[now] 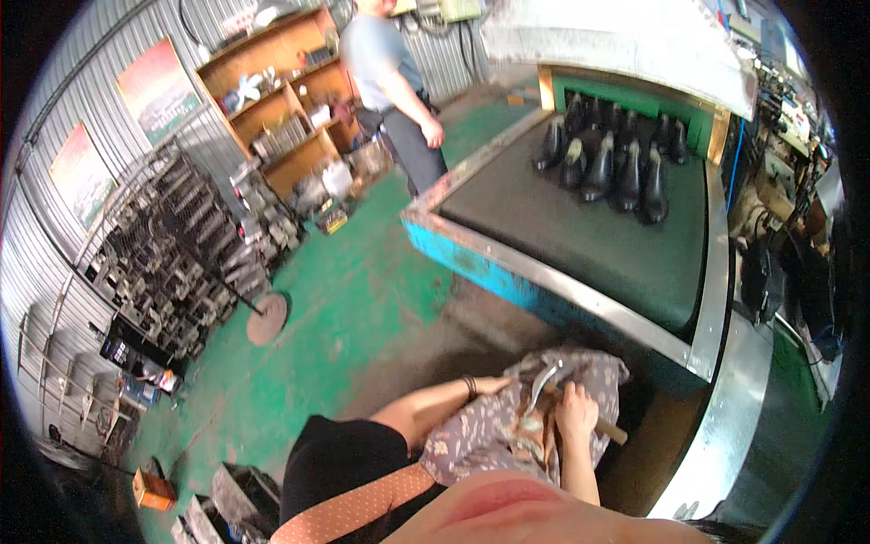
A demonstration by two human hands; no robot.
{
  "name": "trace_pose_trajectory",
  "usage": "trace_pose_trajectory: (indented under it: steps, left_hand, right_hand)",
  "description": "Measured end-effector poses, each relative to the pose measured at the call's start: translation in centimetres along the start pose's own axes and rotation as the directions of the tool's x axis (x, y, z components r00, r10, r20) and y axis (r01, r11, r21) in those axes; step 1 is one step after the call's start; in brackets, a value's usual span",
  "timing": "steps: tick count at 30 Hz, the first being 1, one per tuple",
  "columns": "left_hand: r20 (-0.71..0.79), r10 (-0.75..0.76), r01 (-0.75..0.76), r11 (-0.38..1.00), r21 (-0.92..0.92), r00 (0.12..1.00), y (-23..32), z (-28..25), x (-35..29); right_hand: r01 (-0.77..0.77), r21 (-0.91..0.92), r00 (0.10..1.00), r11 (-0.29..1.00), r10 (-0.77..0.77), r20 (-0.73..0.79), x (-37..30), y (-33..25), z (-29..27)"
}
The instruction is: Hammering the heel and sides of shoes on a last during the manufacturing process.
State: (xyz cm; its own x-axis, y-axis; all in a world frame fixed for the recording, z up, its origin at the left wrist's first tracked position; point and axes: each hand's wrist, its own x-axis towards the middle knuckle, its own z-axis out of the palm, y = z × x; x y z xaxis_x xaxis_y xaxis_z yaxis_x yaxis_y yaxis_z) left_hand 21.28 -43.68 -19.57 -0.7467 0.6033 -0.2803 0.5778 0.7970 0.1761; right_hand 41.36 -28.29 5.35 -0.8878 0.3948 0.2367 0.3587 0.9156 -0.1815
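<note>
My right hand [577, 412] is closed around the wooden handle of a hammer [614, 432]. Its curved metal head lies just left of my knuckles, over my lap. Beneath it spreads a grey flower-patterned apron [458, 440] with a worn brown patch in the middle. My left hand [494, 385], with dark bands at the wrist, rests at the left edge of this cloth; its fingers are hidden. Beyond my lap, several black shoe forms [600, 172] stand on a dark conveyor belt [562, 222].
The belt's metal frame [580, 295] runs close in front of me, with a green-walled opening at its far end. Another person [394, 86] stands at the back. Racks with dark metal parts [163, 254] and a wooden shelf [272, 109] line the left. A round metal base [267, 319] sits on the green floor.
</note>
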Motion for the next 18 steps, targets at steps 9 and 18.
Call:
trace_pose_trajectory:
  steps: [9, 18]
  left_hand:
    - [0.029, 0.082, 0.020, 0.114, -0.993, 0.996, 3.0, -1.6, 6.9]
    - [0.020, 0.165, -0.023, 0.259, -0.966, 0.986, -4.0, 5.1, -0.2]
  right_hand:
    - [0.040, -0.106, 0.998, 0.994, -0.035, 0.049, -1.2, 0.3, 0.1]
    - [-0.076, -0.192, 0.986, 0.979, 0.102, 0.132, 0.1, 0.1, 0.6]
